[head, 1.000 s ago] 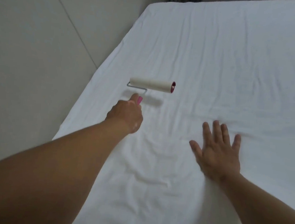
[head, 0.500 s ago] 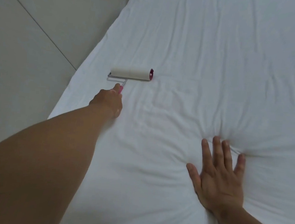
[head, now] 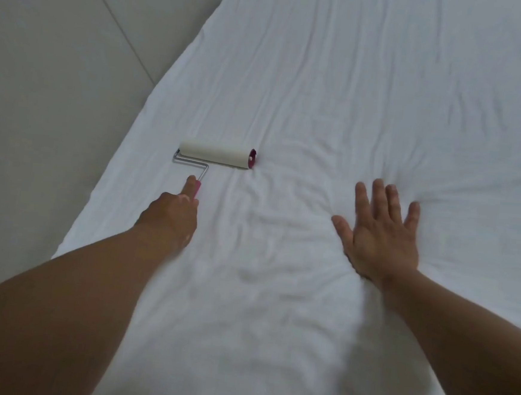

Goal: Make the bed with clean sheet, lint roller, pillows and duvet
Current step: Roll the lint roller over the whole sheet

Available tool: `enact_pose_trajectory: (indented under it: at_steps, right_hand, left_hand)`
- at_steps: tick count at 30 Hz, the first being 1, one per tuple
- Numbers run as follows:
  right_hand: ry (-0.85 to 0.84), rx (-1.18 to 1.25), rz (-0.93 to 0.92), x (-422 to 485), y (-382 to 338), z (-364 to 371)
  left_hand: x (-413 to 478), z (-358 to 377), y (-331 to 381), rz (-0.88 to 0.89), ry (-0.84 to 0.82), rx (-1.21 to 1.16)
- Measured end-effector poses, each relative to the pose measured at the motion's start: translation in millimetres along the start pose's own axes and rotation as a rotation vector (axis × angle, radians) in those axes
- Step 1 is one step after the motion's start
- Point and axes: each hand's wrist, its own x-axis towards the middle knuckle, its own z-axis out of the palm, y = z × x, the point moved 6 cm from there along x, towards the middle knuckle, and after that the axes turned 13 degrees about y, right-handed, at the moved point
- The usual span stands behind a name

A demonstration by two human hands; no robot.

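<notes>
Near the sheet (head: pixel 355 80) edge, left hand (head: pixel 170 218) grips lint roller (head: pixel 216 154); right hand (head: pixel 381 235) presses flat.

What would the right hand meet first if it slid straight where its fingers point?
Only wrinkled sheet: the right hand has a free way to the picture's top edge. The lint roller lies off left.
</notes>
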Motion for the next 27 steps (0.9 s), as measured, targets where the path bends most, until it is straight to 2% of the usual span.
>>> enact_pose_trajectory:
  at_steps: [2,6,13,27]
  right_hand:
    - [0.001,0.006,-0.015,-6,0,-5]
    - [-0.001,0.015,-0.046,-31,-1,-14]
    - [-0.054,0.045,-0.059,-101,-6,-31]
    - [-0.038,0.03,-0.026,-224,-19,-50]
  left_hand:
    - [-24,3,-11,-0.052,-0.056,-0.031]
    - [-70,10,-38,-0.079,-0.062,-0.044]
    - [-161,15,-74,-0.031,-0.089,0.005]
    - [-363,10,-171,0.018,-0.238,0.056]
